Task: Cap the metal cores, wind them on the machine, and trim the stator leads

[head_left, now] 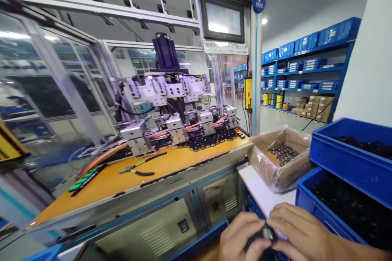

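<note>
Small dark part [267, 234] w/ a shiny section: head view, bottom edge, R of ctr, held btwn both hands, near the white side table [259, 185] & L of the lower blue bin [318, 213]. Step in hand looks like two-handed work on this one pc., maybe pressing or turning; can't tell which, fingers hide most of it. Next move prob. calls for a steady L grip w/ fine R fingertip adjustment. L hand [240, 236]: fingers curled, pinching the part's L side. R hand [298, 230]: forearm low at R, fingers bent, thumb & fingertips pinching the opposite side.
</note>
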`<state>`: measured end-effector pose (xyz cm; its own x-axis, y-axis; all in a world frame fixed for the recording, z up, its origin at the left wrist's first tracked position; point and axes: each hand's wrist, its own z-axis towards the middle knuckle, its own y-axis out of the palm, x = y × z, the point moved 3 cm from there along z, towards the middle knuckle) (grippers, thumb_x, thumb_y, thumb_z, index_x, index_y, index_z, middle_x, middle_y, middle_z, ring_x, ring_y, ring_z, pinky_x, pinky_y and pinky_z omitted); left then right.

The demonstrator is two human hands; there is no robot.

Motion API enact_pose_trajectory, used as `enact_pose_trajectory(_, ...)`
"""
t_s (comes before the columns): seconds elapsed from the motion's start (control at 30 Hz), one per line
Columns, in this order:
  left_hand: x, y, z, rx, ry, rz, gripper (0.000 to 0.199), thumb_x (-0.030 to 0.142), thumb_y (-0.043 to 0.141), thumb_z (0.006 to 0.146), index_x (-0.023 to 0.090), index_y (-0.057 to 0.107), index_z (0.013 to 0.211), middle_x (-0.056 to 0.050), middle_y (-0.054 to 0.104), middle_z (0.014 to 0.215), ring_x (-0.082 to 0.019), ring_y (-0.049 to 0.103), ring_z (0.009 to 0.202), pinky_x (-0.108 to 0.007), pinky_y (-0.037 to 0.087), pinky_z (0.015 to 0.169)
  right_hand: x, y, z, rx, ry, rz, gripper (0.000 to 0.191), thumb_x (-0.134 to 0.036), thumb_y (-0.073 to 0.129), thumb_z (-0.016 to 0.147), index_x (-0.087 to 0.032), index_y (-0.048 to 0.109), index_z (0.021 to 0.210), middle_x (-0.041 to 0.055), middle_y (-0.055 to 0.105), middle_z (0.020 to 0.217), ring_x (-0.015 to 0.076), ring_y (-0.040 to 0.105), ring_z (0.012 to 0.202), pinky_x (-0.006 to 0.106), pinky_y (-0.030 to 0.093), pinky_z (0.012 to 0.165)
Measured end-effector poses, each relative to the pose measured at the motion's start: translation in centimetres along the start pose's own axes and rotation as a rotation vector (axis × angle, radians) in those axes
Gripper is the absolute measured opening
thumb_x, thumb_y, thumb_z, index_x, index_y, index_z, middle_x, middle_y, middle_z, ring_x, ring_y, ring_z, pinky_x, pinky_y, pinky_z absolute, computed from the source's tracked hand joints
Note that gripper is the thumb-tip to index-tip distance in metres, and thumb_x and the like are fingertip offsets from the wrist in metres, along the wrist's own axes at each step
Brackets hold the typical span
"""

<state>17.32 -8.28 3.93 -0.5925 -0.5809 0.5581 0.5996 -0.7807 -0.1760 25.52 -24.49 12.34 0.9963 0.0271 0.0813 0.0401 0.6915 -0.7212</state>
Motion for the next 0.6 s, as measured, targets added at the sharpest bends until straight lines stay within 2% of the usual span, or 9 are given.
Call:
enact_pose_trajectory(0.07,-1.5,-2.3,2.5,-0.065,-0.043,0.255,0.018,0.033,0.061,0.092,0.023,0.073,0.101,-0.01,0.074,0.093,-0.021,0.071,0.085,-0.03,0.057,0.076,2.6,-0.3,-2.4,0.002,0.056,-0.114,0.03,-0.029,0.046,0.102,-0.013,0.063,0.121,0.0123,0.074,0.106,0.0213,0.072,0.098,0.029,0.061,0.086)
enact_pose_trajectory(0.13,-4.3,-6.4,5.7,-0.081,-0.209,0.66,0.021,0.038,0.057,0.092,0.022,0.071,0.094,-0.008,0.072,0.094,-0.022,0.069,0.09,-0.032,0.056,0.081,6.2,-0.6,-6.0,-0.022,0.147,-0.195,0.035,-0.036,0.052,0.1,-0.015,0.064,0.125,0.0132,0.072,0.115,0.0237,0.071,0.103,0.033,0.06,0.091)
enact_pose_trajectory(0.23,-9.4,-13.5,10.7,-0.005,-0.392,0.885,0.019,0.035,0.055,0.091,0.019,0.065,0.092,-0.006,0.066,0.078,-0.021,0.063,0.074,-0.033,0.052,0.072,12.1,-1.1,-11.9,-0.106,0.397,-0.217,0.032,-0.038,0.056,0.096,-0.018,0.069,0.118,0.0117,0.073,0.114,0.0265,0.072,0.103,0.038,0.059,0.093)
enact_pose_trajectory(0.33,-14.5,-18.6,14.2,-0.066,-0.575,1.03,0.013,0.029,0.063,0.089,0.017,0.064,0.086,-0.001,0.063,0.072,-0.017,0.061,0.069,-0.032,0.051,0.071,15.4,-0.9,-15.8,-0.246,0.65,-0.183,0.03,-0.036,0.053,0.095,-0.018,0.073,0.108,0.0132,0.074,0.107,0.0281,0.072,0.098,0.041,0.058,0.092)
enact_pose_trajectory(0.4,-16.9,-20.2,15.6,-0.12,-0.677,1.092,0.018,0.032,0.065,0.091,0.015,0.064,0.086,0.0,0.065,0.077,-0.016,0.062,0.07,-0.034,0.053,0.072,15.7,-0.4,-16.7,-0.374,0.777,-0.123,0.028,-0.032,0.052,0.092,-0.018,0.075,0.099,0.014,0.075,0.101,0.0284,0.072,0.094,0.04,0.057,0.087)
enact_pose_trajectory(0.47,-18.0,-20.7,16.4,-0.173,-0.731,1.13,0.021,0.035,0.064,0.093,0.014,0.066,0.091,-0.001,0.068,0.083,-0.016,0.065,0.074,-0.035,0.055,0.075,15.0,0.3,-16.8,-0.534,0.869,-0.036,0.024,-0.029,0.052,0.088,-0.02,0.075,0.087,0.0127,0.075,0.093,0.0283,0.072,0.088,0.038,0.055,0.08)
enact_pose_trajectory(0.53,-18.1,-20.5,16.8,-0.215,-0.736,1.161,0.018,0.031,0.064,0.093,0.013,0.067,0.098,-0.003,0.071,0.09,-0.017,0.068,0.081,-0.036,0.056,0.079,14.0,0.9,-16.6,-0.691,0.921,0.049,0.025,-0.031,0.053,0.087,-0.02,0.073,0.079,0.0115,0.075,0.086,0.0288,0.072,0.082,0.037,0.053,0.073)
enact_pose_trajectory(0.6,-17.3,-19.9,17.2,-0.241,-0.717,1.211,0.013,0.022,0.063,0.091,0.013,0.068,0.098,-0.006,0.075,0.092,-0.02,0.072,0.085,-0.036,0.057,0.08,13.4,1.3,-16.7,-0.785,0.935,0.091,0.028,-0.036,0.053,0.086,-0.019,0.074,0.081,0.0129,0.075,0.086,0.0312,0.073,0.082,0.037,0.052,0.071)
